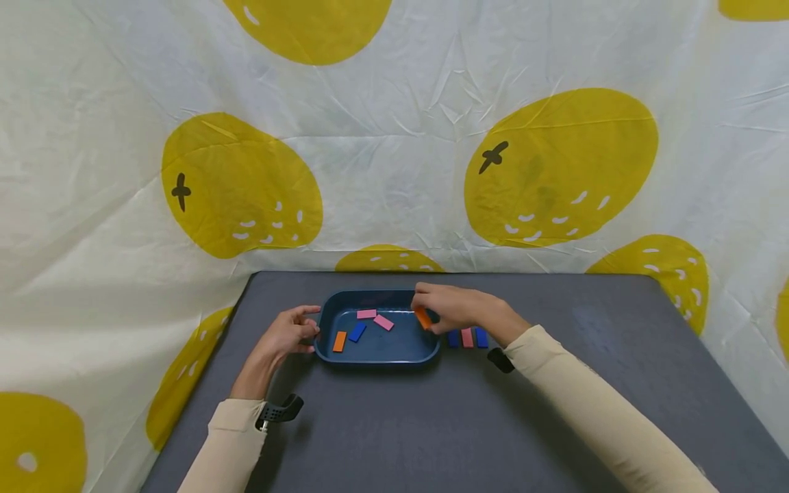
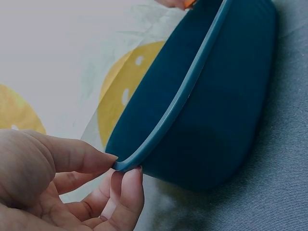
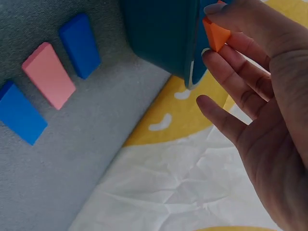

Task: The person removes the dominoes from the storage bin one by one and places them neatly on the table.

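Observation:
A dark blue tray (image 1: 376,361) lies on the grey table. My left hand (image 1: 288,333) pinches its left rim between thumb and fingers, seen closely in the left wrist view (image 2: 82,178). Over the tray's right end, my right hand (image 1: 453,307) holds an orange block (image 1: 422,318) between thumb and fingers; the right wrist view shows the same orange block (image 3: 217,34). Inside the tray lie another orange block (image 1: 340,342), a blue block (image 1: 357,332) and two pink blocks, one at the back (image 1: 366,314) and one slanted (image 1: 383,322).
Right of the tray, a pink block (image 3: 49,76) stands in a row between two blue blocks, one nearer the tray (image 3: 80,45) and one farther off (image 3: 21,113). A white cloth with yellow fruit shapes (image 1: 394,185) hangs behind the table (image 1: 394,424).

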Demonstrator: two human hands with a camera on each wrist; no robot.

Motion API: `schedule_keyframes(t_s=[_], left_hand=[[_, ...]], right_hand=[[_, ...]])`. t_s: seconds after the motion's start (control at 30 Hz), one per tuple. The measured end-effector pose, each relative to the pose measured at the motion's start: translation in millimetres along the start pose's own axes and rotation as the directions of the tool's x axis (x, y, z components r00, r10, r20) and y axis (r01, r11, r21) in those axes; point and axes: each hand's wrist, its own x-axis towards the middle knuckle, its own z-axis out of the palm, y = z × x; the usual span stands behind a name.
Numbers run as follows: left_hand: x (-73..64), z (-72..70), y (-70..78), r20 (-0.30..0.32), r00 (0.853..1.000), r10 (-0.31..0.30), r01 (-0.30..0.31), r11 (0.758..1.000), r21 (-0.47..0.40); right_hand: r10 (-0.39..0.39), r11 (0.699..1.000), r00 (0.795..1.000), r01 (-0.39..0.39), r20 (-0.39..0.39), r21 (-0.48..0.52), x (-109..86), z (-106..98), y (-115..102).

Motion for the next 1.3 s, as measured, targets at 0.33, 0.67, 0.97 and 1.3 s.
schedule_keyframes(t_s=[0.33,0.67,0.97,1.3], left_hand=[[0.1,-0.9,1.7,-0.004,1.0,0.003,-0.003,1.0,0.003],[0.4,-0.2,1.4,-0.014,1.0,0.005,-0.006,1.0,-0.001],[2.0,-0.7,-1.3,-0.024,1.0,-0.008,0.008,1.0,0.001],[2.4,-0.6,-1.5,-0.021,1.0,-0.002,0.001,1.0,-0.002]], right_hand=[[-0.018,0.994,0.999,0.023,-0.049,0.108,-13.6,1,10],[0.023,0.993,0.999,-0.018,-0.044,0.117,-30.0,1,18],[0.027,0.986,0.997,-0.015,-0.07,0.164,-44.8,6,27],[0.067,0.983,0.993,-0.049,-0.096,0.175,-60.8,14,38]])
